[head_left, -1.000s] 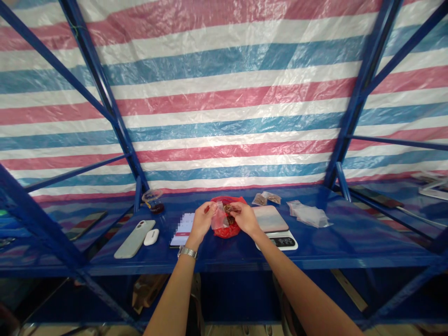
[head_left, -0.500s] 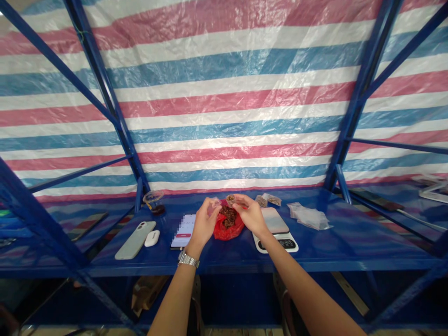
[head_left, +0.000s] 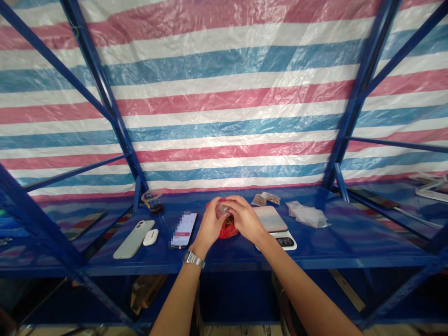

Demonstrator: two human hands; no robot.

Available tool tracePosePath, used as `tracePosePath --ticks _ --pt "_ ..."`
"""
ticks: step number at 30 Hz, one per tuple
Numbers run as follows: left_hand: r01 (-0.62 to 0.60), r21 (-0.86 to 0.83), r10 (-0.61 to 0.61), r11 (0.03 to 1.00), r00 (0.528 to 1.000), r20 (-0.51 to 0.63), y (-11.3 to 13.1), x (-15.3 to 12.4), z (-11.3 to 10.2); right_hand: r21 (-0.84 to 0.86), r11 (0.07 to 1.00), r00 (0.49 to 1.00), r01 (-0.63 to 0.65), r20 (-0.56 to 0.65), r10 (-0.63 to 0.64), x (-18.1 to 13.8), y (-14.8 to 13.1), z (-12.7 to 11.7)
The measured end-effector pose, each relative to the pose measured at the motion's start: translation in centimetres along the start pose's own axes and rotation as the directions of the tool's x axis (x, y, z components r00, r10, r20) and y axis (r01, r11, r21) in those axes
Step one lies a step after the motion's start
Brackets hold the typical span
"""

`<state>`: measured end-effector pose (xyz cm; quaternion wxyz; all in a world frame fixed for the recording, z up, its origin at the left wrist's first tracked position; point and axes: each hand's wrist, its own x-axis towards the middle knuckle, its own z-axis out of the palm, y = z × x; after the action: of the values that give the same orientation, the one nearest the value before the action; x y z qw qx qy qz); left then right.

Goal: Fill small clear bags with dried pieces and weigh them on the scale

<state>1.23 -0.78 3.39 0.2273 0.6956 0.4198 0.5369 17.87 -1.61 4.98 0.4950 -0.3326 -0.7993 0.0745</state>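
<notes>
My left hand [head_left: 209, 225], with a metal watch [head_left: 193, 259] on its wrist, is closed on a small clear plastic bag [head_left: 221, 210]. My right hand [head_left: 246, 219] meets it from the other side, its fingers curled round a small round cup, mostly hidden now by the fingers and tilted at the bag's mouth. Just below both hands lies an opened red plastic bag [head_left: 228, 232] holding small dark brown pieces [head_left: 229, 221]. A white kitchen scale [head_left: 269, 218] stands beside my right wrist.
Behind the scale lie two small filled bags [head_left: 259, 200], and further right a stack of clear bags [head_left: 308, 215]. On the left are a lit phone [head_left: 185, 229], a pale phone [head_left: 133, 240], a white earbud case [head_left: 150, 237] and a plastic cup of dark liquid [head_left: 154, 203]. Blue posts [head_left: 122, 135] frame the shelf.
My hands have come together over the red bag. The right hand has moved left and tipped the small cup toward the clear bag, hiding most of it.
</notes>
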Motion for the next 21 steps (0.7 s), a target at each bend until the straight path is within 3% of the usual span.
tracePosePath --ticks 5,13,17,21 --pt "0.068 -0.025 -0.067 0.997 0.997 0.025 1.0 0.0 0.6 -0.067 0.996 0.998 0.054 0.033 -0.052 0.0 0.4 0.7" --pt "0.110 0.025 -0.110 0.994 0.994 0.023 1.1 -0.1 -0.2 0.001 0.999 0.999 0.034 -0.039 -0.034 0.3 -0.2 0.7" --pt "0.138 0.076 -0.126 0.987 0.982 -0.141 1.6 -0.2 -0.5 -0.081 0.993 0.988 -0.083 -0.136 0.072 0.6 1.3 0.3" --pt "0.287 0.194 -0.216 0.938 0.922 -0.322 1.5 -1.5 0.2 -0.268 0.949 0.979 -0.166 0.073 0.192 0.5 3.5 0.8"
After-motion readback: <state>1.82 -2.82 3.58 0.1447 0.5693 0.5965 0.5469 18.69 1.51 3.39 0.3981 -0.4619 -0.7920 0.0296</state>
